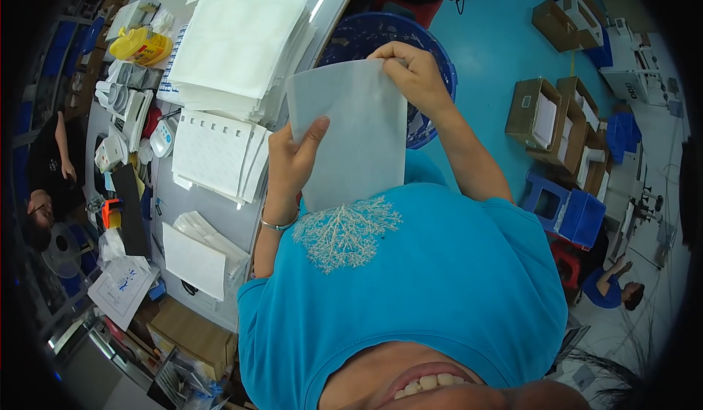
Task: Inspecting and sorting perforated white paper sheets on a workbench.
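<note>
A pale, translucent white sheet [355, 135] is held up in front of my blue shirt, over a round dark blue bin [441, 47]. My left hand [291, 159] grips its left edge, the thumb lying across the front and the fingers behind. At the upper right corner, my right hand [414, 76] pinches the sheet between thumb and curled fingers. Whether it is a single layer or several, I cannot tell. To the left, a tall stack of white sheets [234, 40] lies on the table, with a stack of sheets with punched slots [212, 153] nearer to me.
The grey table [216, 307] runs along my left. More white sheets [194, 260] lie near its close end. A yellow bottle [140, 46] and small clutter stand farther left. Cardboard boxes [533, 113] and a blue crate [578, 216] stand on the right. Other people are around.
</note>
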A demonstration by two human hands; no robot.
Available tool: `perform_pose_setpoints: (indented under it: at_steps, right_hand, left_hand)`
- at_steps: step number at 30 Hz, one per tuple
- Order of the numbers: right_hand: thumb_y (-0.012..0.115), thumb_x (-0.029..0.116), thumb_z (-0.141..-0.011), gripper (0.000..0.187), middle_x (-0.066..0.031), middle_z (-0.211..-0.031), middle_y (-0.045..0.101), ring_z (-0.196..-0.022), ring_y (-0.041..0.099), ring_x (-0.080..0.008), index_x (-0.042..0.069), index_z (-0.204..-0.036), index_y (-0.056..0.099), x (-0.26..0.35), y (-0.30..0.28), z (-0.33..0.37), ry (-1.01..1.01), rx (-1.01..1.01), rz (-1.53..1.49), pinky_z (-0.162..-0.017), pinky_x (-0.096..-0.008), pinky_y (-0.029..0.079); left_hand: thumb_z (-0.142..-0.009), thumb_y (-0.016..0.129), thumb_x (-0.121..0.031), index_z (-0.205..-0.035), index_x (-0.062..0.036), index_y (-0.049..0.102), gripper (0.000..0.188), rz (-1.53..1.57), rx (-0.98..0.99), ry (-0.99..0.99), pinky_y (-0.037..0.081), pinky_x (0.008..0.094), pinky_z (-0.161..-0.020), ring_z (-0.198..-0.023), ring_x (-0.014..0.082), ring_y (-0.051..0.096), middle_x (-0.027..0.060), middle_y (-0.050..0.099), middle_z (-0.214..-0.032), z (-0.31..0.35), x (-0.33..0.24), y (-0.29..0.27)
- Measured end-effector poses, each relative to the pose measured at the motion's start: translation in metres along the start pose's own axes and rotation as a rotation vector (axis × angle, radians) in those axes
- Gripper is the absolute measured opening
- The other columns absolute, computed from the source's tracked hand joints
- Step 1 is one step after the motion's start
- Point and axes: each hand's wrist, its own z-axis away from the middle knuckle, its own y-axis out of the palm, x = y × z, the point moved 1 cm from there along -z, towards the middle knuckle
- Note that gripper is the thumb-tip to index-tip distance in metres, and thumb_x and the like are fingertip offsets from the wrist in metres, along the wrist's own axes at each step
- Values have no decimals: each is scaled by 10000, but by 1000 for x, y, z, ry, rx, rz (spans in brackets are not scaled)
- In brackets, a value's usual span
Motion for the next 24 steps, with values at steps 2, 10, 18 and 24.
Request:
perform_pose_setpoints:
  at_steps: [2, 10, 18, 24]
  right_hand:
    - [506, 132, -884, 276, -63, -911, 672, -838, 628, -122, 17, -1099, 635, 4, -10, 2, 56, 82, -290, -762, -275, 503]
    - [479, 229, -968, 341, -111, -1051, 661, -981, 641, -171, 5, -1213, 557, -31, -18, 7, 313, 278, -951, -838, -312, 531]
    - [577, 166, -914, 283, -77, -994, 681, -848, 671, -154, 16, -1152, 604, -33, -9, 17, 236, 154, -948, -764, -291, 548]
    - [599, 175, -905, 247, -74, -964, 675, -801, 664, -151, 27, -1100, 627, -37, 6, 25, 595, 116, -638, -720, -280, 547]
  left_hand:
    - [-903, 641, -258, -998, 42, 657, 315, 105, -14, -66, 451, 238, -583, -658, 95, 573, 63, 660, -768, -6, 3, -2]
    - [-873, 677, -275, -1019, 41, 649, 348, 221, 64, -202, 491, 240, -669, -756, 123, 622, 92, 675, -857, -7, 8, -5]
    - [-873, 677, -264, -1013, 32, 651, 329, 204, 70, -179, 485, 232, -656, -739, 117, 618, 84, 672, -854, -4, 15, -11]
    - [-886, 662, -260, -1017, 30, 654, 318, 140, 44, -158, 487, 233, -673, -758, 118, 618, 89, 676, -858, 2, 14, -10]
